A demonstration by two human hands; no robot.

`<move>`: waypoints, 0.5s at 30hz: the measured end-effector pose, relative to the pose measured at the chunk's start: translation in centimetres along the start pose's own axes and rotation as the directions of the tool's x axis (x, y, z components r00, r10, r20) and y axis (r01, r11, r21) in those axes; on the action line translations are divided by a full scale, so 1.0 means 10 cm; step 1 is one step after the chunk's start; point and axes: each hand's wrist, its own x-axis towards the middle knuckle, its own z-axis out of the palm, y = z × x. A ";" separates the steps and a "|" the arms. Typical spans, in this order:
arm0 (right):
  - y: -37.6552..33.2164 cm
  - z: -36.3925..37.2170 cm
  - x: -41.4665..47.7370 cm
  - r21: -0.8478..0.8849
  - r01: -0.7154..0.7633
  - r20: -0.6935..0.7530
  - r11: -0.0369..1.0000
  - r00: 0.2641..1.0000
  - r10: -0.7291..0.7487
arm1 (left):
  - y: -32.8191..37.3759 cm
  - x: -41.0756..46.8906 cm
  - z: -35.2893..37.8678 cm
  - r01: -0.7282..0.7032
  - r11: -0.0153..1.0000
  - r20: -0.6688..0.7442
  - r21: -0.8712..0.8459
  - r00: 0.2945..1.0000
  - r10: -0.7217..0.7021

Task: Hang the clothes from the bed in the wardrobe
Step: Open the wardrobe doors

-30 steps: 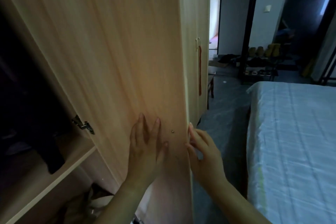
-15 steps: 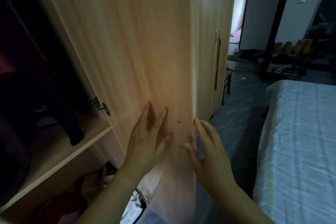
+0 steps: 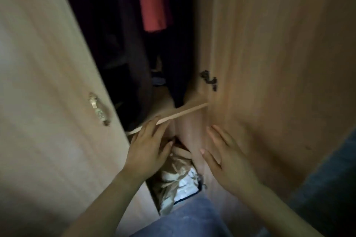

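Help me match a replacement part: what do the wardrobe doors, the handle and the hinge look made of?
Wardrobe doors: probably laminated board, pale wood-grain print, satin; the grain streaks look flat and even. Handle: seemingly metal, pale brassy, ribbed middle, though blur leaves it open. Hinge: dark metal, judging by its dull grey sheen.

Home setting, clothes-storage spot. Evidence: wardrobe (image 3: 269, 63) in pale wood-grain laminate, standing open. Inner shelf (image 3: 185, 110) taken as landmark. Above shelf: dark garments (image 3: 123, 44) hanging close together, red garment (image 3: 152, 0) among them. Below shelf: crumpled bags (image 3: 177, 177) stuffed into lower compartment. Left of shelf: door (image 3: 48, 102) with ornate metal handle (image 3: 99, 108). Right of shelf, slightly above: dark hinge (image 3: 209, 81) on wardrobe side. Dim indoor light. Domestic furniture plus personal clothing; exact room type not readable.
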 end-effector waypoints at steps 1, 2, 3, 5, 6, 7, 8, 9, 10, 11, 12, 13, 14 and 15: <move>-0.11 0.13 0.14 0.029 0.061 0.026 0.998 0.998 -0.062 | -0.18 -0.08 -0.08 0.060 0.998 -0.021 0.022 0.998 -0.060; -0.21 0.27 0.28 0.062 0.115 0.048 0.991 0.992 -0.118 | -0.34 -0.15 -0.16 0.119 0.992 -0.049 0.038 0.992 -0.117; -0.30 0.38 0.43 0.106 0.155 0.070 0.982 0.984 -0.163 | -0.47 -0.19 -0.24 0.178 0.983 -0.078 0.050 0.982 -0.174; -0.46 0.58 0.73 0.204 0.222 0.086 0.953 0.966 -0.243 | -0.71 -0.23 -0.37 0.294 0.954 -0.122 0.052 0.950 -0.286; -0.54 0.66 0.89 0.239 0.265 0.079 0.934 0.954 -0.291 | -0.79 -0.23 -0.42 0.345 0.938 -0.146 0.042 0.931 -0.335; -0.61 0.73 1.04 0.263 0.303 0.080 0.916 0.939 -0.333 | -0.86 -0.21 -0.47 0.392 0.920 -0.175 0.028 0.908 -0.381; -0.67 0.80 1.20 0.283 0.335 0.086 0.899 0.924 -0.372 | -0.92 -0.17 -0.51 0.432 0.902 -0.199 0.007 0.884 -0.422; -0.72 0.86 1.37 0.304 0.362 0.091 0.881 0.910 -0.405 | -0.97 -0.13 -0.53 0.463 0.886 -0.219 -0.019 0.863 -0.456; -0.77 0.92 1.53 0.326 0.384 0.095 0.864 0.896 -0.435 | -1.01 -0.07 -0.53 0.484 0.874 -0.237 -0.045 0.845 -0.480; -0.81 0.97 1.70 0.347 0.400 0.101 0.848 0.883 -0.458 | -1.04 0.00 -0.52 0.500 0.864 -0.253 -0.065 0.829 -0.499; -0.85 1.02 1.86 0.369 0.408 0.109 0.835 0.873 -0.475 | -1.06 0.07 -0.50 0.514 0.854 -0.271 -0.080 0.813 -0.515; -0.88 1.06 2.01 0.392 0.416 0.111 0.821 0.864 -0.491 | -1.08 0.15 -0.46 0.526 0.844 -0.288 -0.100 0.797 -0.531; -0.90 1.10 2.15 0.421 0.424 0.110 0.802 0.854 -0.509 | -1.09 0.22 -0.41 0.534 0.836 -0.301 -0.126 0.782 -0.545; -0.92 1.13 2.28 0.461 0.426 0.108 0.778 0.844 -0.526 | -1.09 0.30 -0.36 0.536 0.829 -0.314 -0.160 0.768 -0.558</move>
